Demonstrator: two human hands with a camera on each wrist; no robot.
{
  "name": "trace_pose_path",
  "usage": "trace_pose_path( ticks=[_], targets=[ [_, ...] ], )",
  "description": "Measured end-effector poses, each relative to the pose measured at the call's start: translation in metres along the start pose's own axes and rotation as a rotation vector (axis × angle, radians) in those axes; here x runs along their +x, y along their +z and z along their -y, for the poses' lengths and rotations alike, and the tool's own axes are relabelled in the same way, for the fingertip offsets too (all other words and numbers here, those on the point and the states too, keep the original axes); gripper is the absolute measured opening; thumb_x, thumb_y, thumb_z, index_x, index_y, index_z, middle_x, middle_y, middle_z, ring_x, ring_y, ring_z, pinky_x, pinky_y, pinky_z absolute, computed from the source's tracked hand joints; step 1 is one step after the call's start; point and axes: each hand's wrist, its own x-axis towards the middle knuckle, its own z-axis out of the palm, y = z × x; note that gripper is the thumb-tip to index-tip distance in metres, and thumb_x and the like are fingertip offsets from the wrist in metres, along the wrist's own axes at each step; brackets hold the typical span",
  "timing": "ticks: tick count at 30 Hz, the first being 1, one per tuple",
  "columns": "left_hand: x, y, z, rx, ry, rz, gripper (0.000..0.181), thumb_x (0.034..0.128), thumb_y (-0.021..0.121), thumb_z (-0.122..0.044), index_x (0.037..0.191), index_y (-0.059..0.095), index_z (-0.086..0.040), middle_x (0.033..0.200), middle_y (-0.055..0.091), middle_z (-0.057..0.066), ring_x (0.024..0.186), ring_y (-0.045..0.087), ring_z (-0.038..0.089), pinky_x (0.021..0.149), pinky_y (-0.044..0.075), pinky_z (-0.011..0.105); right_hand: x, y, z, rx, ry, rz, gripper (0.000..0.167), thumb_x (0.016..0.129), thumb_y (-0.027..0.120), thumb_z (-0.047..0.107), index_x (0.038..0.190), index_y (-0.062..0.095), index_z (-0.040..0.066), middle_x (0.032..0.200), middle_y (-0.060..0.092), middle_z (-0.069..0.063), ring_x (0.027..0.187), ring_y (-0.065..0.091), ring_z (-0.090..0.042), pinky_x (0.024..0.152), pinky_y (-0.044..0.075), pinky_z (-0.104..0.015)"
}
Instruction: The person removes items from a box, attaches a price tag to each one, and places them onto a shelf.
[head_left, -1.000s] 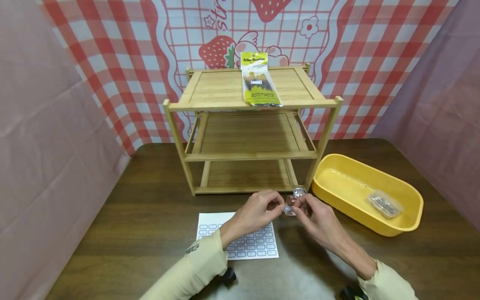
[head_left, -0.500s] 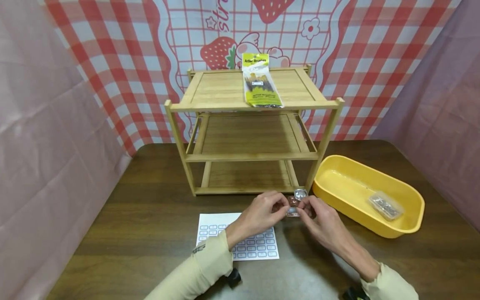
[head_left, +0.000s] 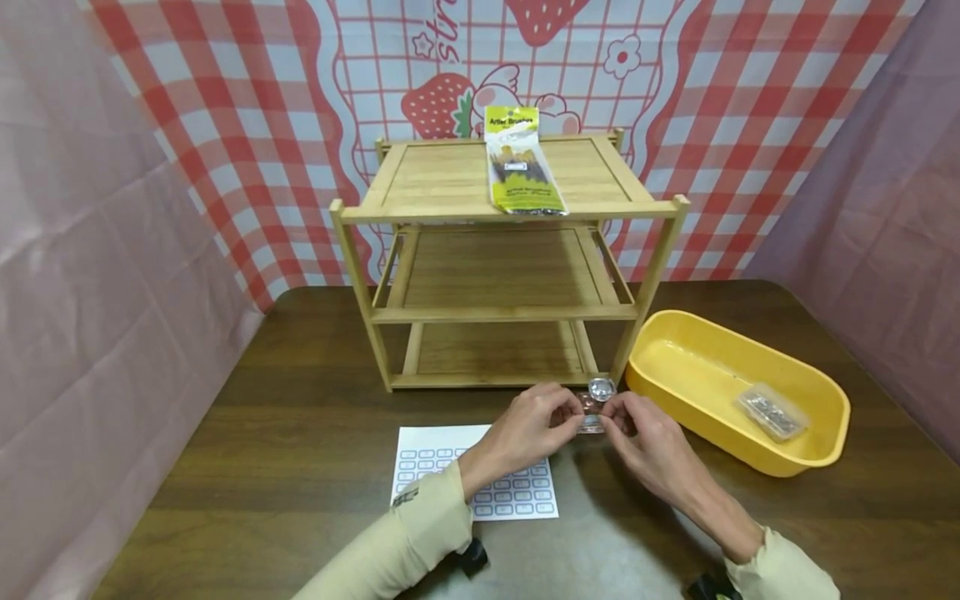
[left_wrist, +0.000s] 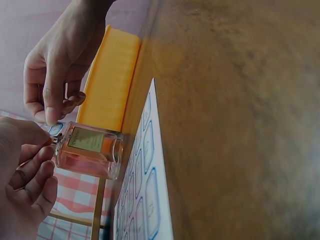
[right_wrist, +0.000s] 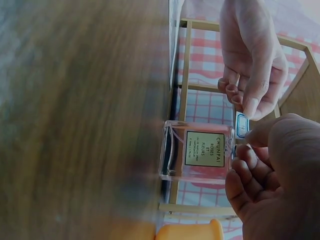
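My left hand [head_left: 534, 421] and right hand [head_left: 651, 433] meet at the middle right of the table. Between them they pinch a small white label with a blue border [right_wrist: 242, 124], thumb and finger at either end. A square perfume bottle with pink liquid [right_wrist: 205, 151] stands upright just beyond the fingertips; its front bears a pale printed panel. In the head view its clear cap [head_left: 602, 388] shows above the hands, while fingers cover part of the body. A white sheet of blue-bordered labels [head_left: 517, 496] lies beneath my left forearm, partly hidden.
A three-tier wooden shelf [head_left: 510, 313] stands behind the hands. On its top lies a pack of artist brushes [head_left: 525, 179] bearing a small label. To the right, a yellow tub [head_left: 690, 367] holds a small clear box [head_left: 772, 411].
Both hands have shifted slightly to the right in the head view, keeping hold of the label in front of the bottle. The surrounding things stay put.
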Motion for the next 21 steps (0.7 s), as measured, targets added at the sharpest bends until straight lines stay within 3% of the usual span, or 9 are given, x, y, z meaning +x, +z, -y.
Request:
trace_pose_path(
  ticks=[15, 21],
  targets=[
    [0.0037, 0.0055, -0.0017, 0.054, -0.020, -0.040, 0.005, 0.0952, 0.073, -0.009, 0.099, 0.074, -0.006, 0.092, 0.066, 0.001, 0.083, 0.055, 0.007, 0.072, 0.045, 0.010, -0.0009, -0.0006, -0.0024, -0.003, 0.026, -0.002, 0.034, 0.073, 0.078, -0.018, 0.094, 0.064, 0.005, 0.082, 0.058, 0.006, 0.072, 0.053, -0.008, 0.064, 0.043, -0.011],
    [0.0052, 0.0073, -0.0023, 0.066, -0.018, -0.045, 0.006, 0.0950, 0.073, -0.009, 0.100, 0.075, -0.006, 0.092, 0.066, 0.000, 0.083, 0.056, 0.007, 0.073, 0.045, 0.010, -0.0007, -0.0016, -0.0028, -0.035, 0.038, -0.001, 0.036, 0.074, 0.079, -0.019, 0.094, 0.063, 0.006, 0.082, 0.057, 0.007, 0.072, 0.052, -0.008, 0.059, 0.047, -0.020]
  ],
)
